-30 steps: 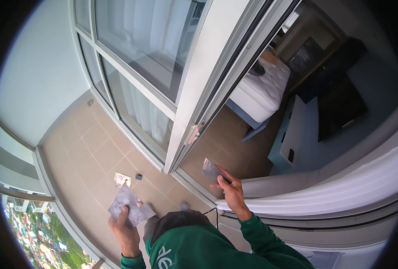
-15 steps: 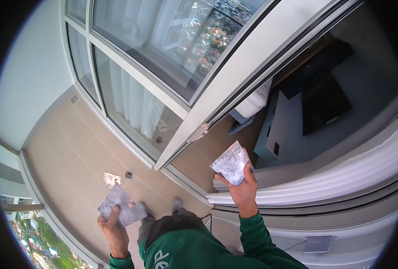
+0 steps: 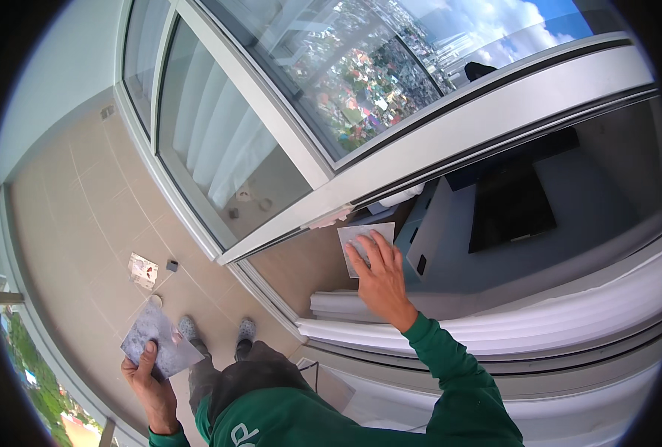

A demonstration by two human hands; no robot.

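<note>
My left hand [image 3: 150, 387] grips a square grey sheet [image 3: 168, 346] with a mottled surface and a small pinkish patch near one corner, the thumb lying across its face. At the door opening, my right hand [image 3: 385, 289] has its fingers laid apart over the face of a smaller-looking pale square sheet [image 3: 350, 237]. Its thumb is hidden, and whether the sheet touches anything behind it I cannot tell. A round pale edge [image 3: 156, 301] shows just past the left sheet's upper corner.
A printed card or packet [image 3: 143, 270] and a small dark block [image 3: 171, 265] lie on the tiled floor [image 3: 85, 246]. The white door frame [image 3: 286, 212] stands ahead, a white curtain [image 3: 495, 320] hangs at right, and a railing [image 3: 29, 298] runs along the left.
My right hand has turned from thumb-on-front to back-of-hand showing, fingers over the sheet, and moved slightly up and left in view. The view has shifted; my left hand keeps its sheet.
</note>
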